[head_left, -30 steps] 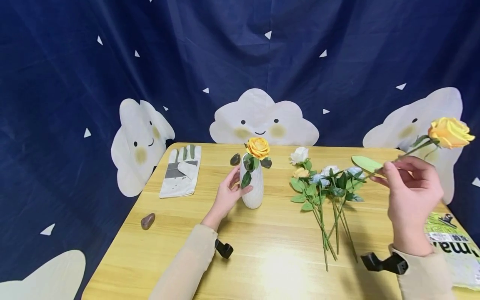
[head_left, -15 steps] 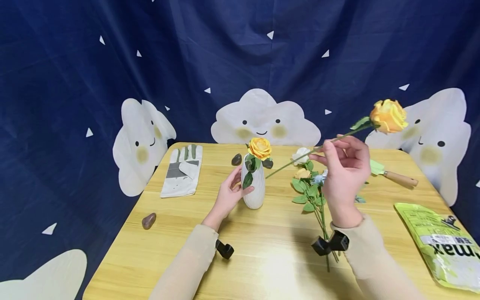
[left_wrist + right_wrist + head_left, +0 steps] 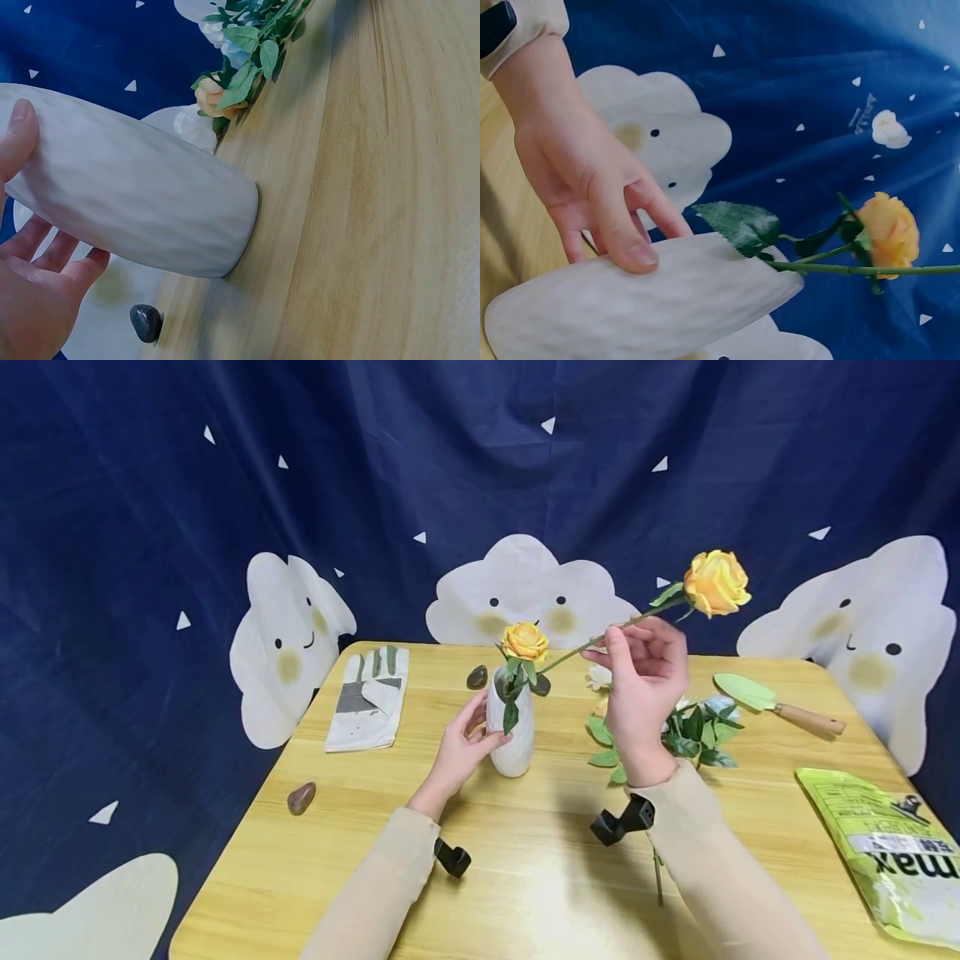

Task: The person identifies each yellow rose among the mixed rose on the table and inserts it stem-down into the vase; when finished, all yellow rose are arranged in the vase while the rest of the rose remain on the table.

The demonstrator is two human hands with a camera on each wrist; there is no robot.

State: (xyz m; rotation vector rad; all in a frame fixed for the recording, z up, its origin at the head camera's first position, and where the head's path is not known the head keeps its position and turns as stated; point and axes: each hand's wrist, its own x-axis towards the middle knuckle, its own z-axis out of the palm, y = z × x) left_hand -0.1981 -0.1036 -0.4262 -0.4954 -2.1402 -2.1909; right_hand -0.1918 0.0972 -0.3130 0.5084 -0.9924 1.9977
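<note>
The right hand [image 3: 647, 681] has swung leftward over the tabletop [image 3: 495, 885], its grip pinching the stem [image 3: 573, 652] of a yellow rose [image 3: 716, 583]. The stem's lower end now reaches the mouth of the white vase [image 3: 513, 756]; I can't tell whether it's inside. The left hand's [image 3: 462, 747] grip curls round the vase, which already holds an orange-yellow bloom [image 3: 524, 642], so the second flower seems nearly placed.

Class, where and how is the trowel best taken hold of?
Grip the trowel by its wooden handle, probably from above on the near right side: the slim, rounded handle points that way, while the broad, flat green blade points away to the left and offers less to close around.
</note>
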